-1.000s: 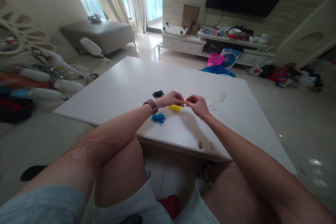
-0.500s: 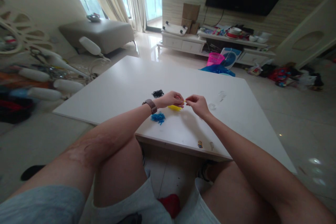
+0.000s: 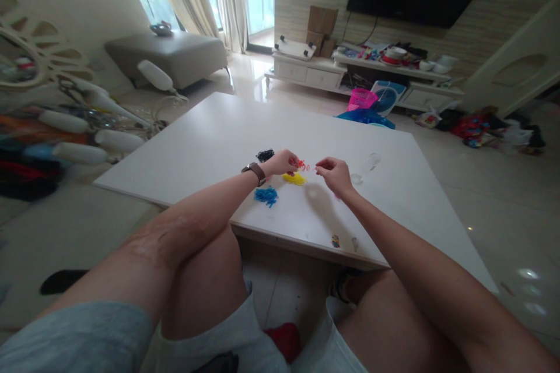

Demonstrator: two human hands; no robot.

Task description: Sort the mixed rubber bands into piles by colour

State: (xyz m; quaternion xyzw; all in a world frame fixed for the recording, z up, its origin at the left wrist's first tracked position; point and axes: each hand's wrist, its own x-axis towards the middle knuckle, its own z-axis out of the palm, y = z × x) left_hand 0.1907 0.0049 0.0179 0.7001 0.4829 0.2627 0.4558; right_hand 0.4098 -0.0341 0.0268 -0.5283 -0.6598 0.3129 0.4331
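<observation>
My left hand point(image 3: 282, 162), with a brown watch point(image 3: 258, 173) on its wrist, hovers above the white table with its fingers curled together. What it grips is too small to make out. Just past its fingertips lies a small pile of red bands point(image 3: 301, 164); beneath it is a heap of yellow bands point(image 3: 294, 179). Facing it, my right hand point(image 3: 335, 173) pinches thumb and forefinger together, with something tiny and pale perhaps at the tips. Black bands point(image 3: 265, 155) lie behind the left wrist and blue bands point(image 3: 266, 196) in front of it.
Near the front edge of the white table point(image 3: 210, 140) lie a small yellow cartoon figure point(image 3: 335, 240) and a small clear piece point(image 3: 355, 243). Clear plastic bits point(image 3: 373, 160) rest right of my right hand. A pink basket point(image 3: 362, 99) stands beyond the table.
My hands have drawn apart slightly, and the small yellow thing between their fingertips no longer shows. The red bands have come into view beside my left hand. The camera view has shifted a little.
</observation>
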